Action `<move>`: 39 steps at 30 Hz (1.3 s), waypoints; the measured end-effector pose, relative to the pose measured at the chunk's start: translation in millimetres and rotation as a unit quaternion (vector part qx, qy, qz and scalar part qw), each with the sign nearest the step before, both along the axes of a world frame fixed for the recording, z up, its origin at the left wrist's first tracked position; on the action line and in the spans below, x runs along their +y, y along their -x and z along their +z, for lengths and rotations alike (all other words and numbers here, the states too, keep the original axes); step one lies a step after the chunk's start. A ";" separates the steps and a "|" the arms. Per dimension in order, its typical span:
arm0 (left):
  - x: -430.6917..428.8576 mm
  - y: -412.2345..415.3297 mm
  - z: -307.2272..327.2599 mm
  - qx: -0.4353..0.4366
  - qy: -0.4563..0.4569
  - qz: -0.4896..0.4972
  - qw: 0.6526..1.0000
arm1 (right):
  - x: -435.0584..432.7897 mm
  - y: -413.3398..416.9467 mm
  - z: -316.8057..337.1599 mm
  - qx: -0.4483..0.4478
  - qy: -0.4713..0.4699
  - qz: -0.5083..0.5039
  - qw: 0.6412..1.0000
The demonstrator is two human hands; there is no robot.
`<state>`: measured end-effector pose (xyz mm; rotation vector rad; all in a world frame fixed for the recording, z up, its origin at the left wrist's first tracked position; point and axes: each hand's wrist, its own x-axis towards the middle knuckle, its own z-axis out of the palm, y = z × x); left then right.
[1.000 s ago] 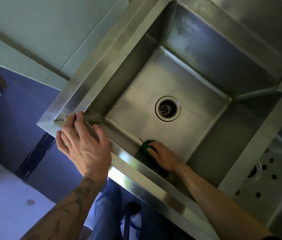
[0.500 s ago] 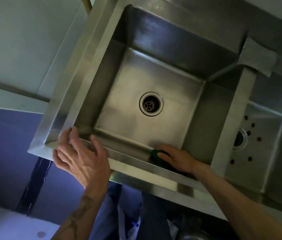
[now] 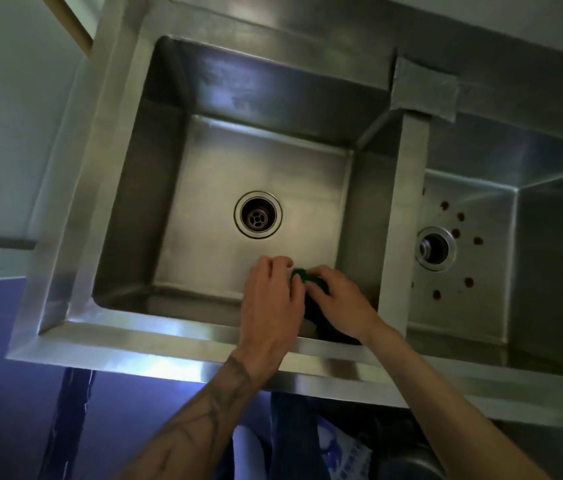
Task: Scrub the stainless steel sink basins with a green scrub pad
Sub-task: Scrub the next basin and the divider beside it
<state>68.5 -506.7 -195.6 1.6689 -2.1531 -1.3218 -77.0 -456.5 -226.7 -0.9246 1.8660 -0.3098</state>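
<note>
We find the green scrub pad low in the left basin, near its front right corner and this side of the drain. Our right hand has its grip curled over the pad. Our left hand meets the pad's edge with bent fingers, but we cannot tell its grip.

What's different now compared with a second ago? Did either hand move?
The left hand left the sink's front rim and dropped into the left basin, meeting the right hand at the green pad; whether it grips the pad is unclear. The right hand slid the pad rightward along the basin's front edge. Unchanged: the right hand holds the pad; the right basin is untouched.
</note>
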 end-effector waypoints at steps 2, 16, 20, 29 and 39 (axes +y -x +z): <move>3.8 12.7 -2.5 0.047 -0.078 0.024 0.996 | -2.6 2.3 6.4 -0.015 0.034 -0.148 0.988; -6.9 79.7 -46.6 0.168 -0.394 0.130 0.894 | 31.2 10.7 59.3 0.023 0.199 -0.318 0.927; -5.9 93.3 -79.9 0.113 -0.470 0.145 0.863 | 41.7 49.0 44.1 0.181 0.266 -0.343 0.882; 13.6 116.6 -128.5 -0.040 -0.365 0.068 0.928 | 35.7 59.5 0.0 0.249 0.237 -0.265 0.901; 30.7 119.4 -91.0 0.137 -0.348 0.141 0.917 | 24.3 66.5 4.0 0.272 0.232 -0.234 0.904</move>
